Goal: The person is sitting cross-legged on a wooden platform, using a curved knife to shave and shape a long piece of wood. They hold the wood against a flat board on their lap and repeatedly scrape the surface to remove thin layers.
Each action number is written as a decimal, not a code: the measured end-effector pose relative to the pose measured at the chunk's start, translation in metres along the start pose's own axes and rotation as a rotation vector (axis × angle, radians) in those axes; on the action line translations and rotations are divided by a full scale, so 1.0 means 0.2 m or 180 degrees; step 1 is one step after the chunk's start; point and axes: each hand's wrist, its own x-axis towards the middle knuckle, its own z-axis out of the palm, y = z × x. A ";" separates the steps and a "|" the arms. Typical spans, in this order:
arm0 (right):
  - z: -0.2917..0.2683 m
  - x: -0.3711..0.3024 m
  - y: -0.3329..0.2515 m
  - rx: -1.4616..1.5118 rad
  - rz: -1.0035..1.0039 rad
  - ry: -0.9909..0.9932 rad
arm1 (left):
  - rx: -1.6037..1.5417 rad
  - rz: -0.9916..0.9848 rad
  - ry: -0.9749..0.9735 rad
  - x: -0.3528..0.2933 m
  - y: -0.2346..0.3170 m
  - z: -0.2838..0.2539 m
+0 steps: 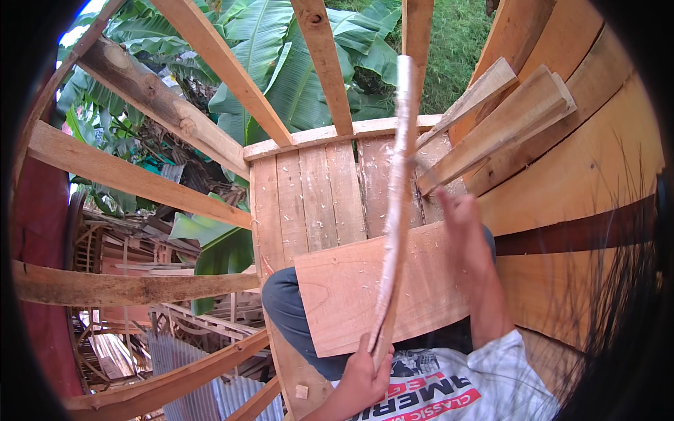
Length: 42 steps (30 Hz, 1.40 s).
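Note:
My left hand (366, 375) is closed round the lower end of a long, narrow wooden strip (395, 238). The strip stands up and away from me, slightly bowed, with a pale, shiny-looking edge. To its right my right hand (461, 214) is closed, apart from the strip and blurred by motion. A dark smear shows between that hand and the strip; what the fingers hold, if anything, I cannot make out. Across my lap lies a flat, reddish-brown board (344, 295), passing behind the strip.
Wood shavings dot the plank floor (309, 203). Several upright posts (319, 63) ring it on the far and left sides. Cut wood pieces (498, 133) lean at the right near a plank wall (562, 196). A small wood block (302, 391) lies at lower left.

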 end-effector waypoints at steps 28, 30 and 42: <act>-0.12 -0.17 -0.06 -0.0647 -0.1070 -0.0060 | 0.0231 0.0440 0.0230 0.18 0.13 0.02; -0.14 -0.06 -0.04 -0.0556 -0.0593 0.0192 | 0.0086 0.0417 0.0071 0.12 0.08 0.06; -0.09 -0.34 -0.02 0.1049 0.0449 -0.1241 | -0.0469 0.0126 0.0688 0.25 0.02 -0.14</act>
